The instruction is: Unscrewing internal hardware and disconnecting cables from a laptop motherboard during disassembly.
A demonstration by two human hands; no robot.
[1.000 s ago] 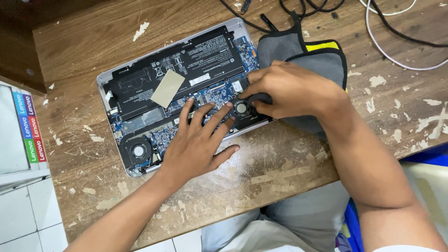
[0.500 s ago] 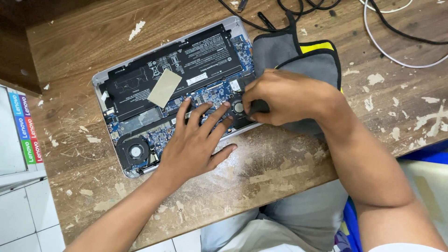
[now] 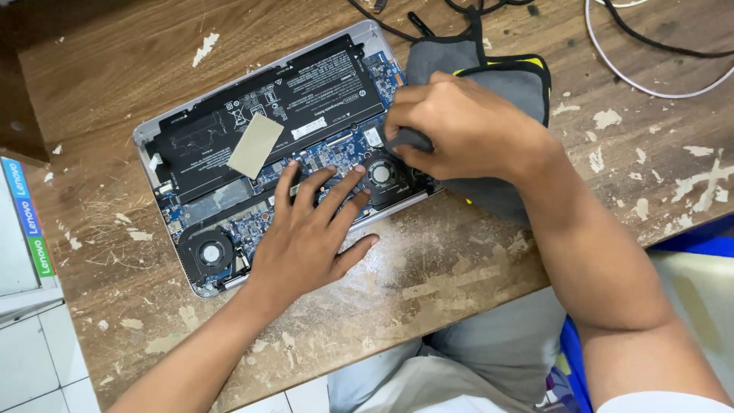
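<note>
Scarred, paint-flecked brown wooden tabletop (image 3: pixel 474 268) carries the opened silver laptop with its bottom cover off (image 3: pixel 279 145), lying slantwise, its long axis running from the near left edge up toward the far middle; a flat black battery pack (image 3: pixel 306 99) fills its far half, with a small beige rectangular pad (image 3: pixel 255 145) resting on it, and blue circuit board shows along the near half. My left hand (image 3: pixel 310 237) lies flat and spread, fingers pressing the board, gripping nothing; my right hand (image 3: pixel 466 126) is curled shut around a dark grey tool handle (image 3: pixel 409 139) (its tip is hidden, so I cannot tell its kind). That handle points toward the round black cooling fan at the laptop's right end (image 3: pixel 380 174), which sits just beside and slightly nearer me than the right hand, clearly the closer one. A second round fan (image 3: pixel 210 252) sits at the left end; a grey fabric pouch with black and yellow trim (image 3: pixel 497 69) lies under my right hand; black and white cables (image 3: pixel 650 46) trail along the far right edge.
</note>
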